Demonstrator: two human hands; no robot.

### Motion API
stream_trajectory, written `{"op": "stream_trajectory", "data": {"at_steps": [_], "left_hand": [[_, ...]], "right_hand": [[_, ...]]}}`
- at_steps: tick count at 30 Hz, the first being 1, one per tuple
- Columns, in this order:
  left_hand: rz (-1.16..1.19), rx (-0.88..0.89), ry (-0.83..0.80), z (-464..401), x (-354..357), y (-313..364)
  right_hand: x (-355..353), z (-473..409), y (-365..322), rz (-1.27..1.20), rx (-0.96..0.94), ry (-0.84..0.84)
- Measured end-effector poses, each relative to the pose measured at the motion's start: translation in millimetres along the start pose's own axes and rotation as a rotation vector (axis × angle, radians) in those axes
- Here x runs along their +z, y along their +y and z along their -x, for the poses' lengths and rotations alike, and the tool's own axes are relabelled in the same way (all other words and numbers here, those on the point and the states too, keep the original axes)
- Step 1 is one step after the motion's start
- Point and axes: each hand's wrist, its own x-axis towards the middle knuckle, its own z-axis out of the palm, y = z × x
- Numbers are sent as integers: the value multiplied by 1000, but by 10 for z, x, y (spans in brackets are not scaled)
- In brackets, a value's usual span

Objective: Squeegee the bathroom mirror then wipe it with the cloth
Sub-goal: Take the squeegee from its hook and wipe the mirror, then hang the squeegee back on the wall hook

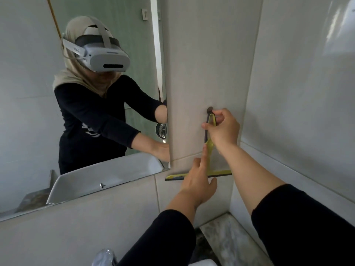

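Note:
A yellow-green squeegee (pixel 209 150) with a dark rubber blade hangs by its loop handle on a dark wall hook (pixel 209 109), on the tiled wall right of the mirror (pixel 28 83). My right hand (pixel 223 129) pinches the top of the loop handle just below the hook. My left hand (pixel 197 179) rests against the lower handle near the blade, fingers apart, index finger pointing up along it. The mirror fills the left of the view and reflects me and the white sink. No cloth is in sight.
Beige wall tiles surround the mirror. A marble counter (pixel 226 240) runs along the bottom right corner beside the wall. A chrome tap top (pixel 104 256) shows at the lower edge. A white sink edge (pixel 201 263) peeks in below my arms.

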Motion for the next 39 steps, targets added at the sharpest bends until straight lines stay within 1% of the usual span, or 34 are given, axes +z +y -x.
{"op": "stream_trajectory", "data": {"at_steps": [2, 4, 8, 12, 14, 17, 20, 25, 32, 37, 39], "left_hand": [[-14, 4, -28, -13, 15, 29], [-5, -19, -30, 14, 1, -11], [-28, -23, -74, 50, -97, -3], [-85, -68, -31, 245, -405, -24], [-109, -80, -34, 374, -560, -67], [-116, -117, -41, 712, -850, -94], [-187, -213, -26, 1093, -1141, -193], [-234, -366, 55, 1746, -1764, -446], [-299, -552, 297, 2754, -2702, -757], [-348, -624, 444, 3275, -3174, -966], [-330, -646, 512, 3430, -3319, -1080]], "right_hand": [[-10, 18, 20, -14, -5, 31], [61, 71, 14, 26, -7, -8], [-3, 108, 29, 257, 10, -111], [-139, 551, -103, 412, -8, -166], [-144, 817, -108, 472, -8, -253], [-112, 1166, -230, 537, -30, -476], [-11, 1464, -480, 518, -82, -611], [255, 1860, -1050, 453, -239, -707], [895, 2532, -1870, 303, -395, -858], [1350, 2986, -2335, 193, -483, -974], [1540, 3137, -2468, 155, -527, -1023]]}}
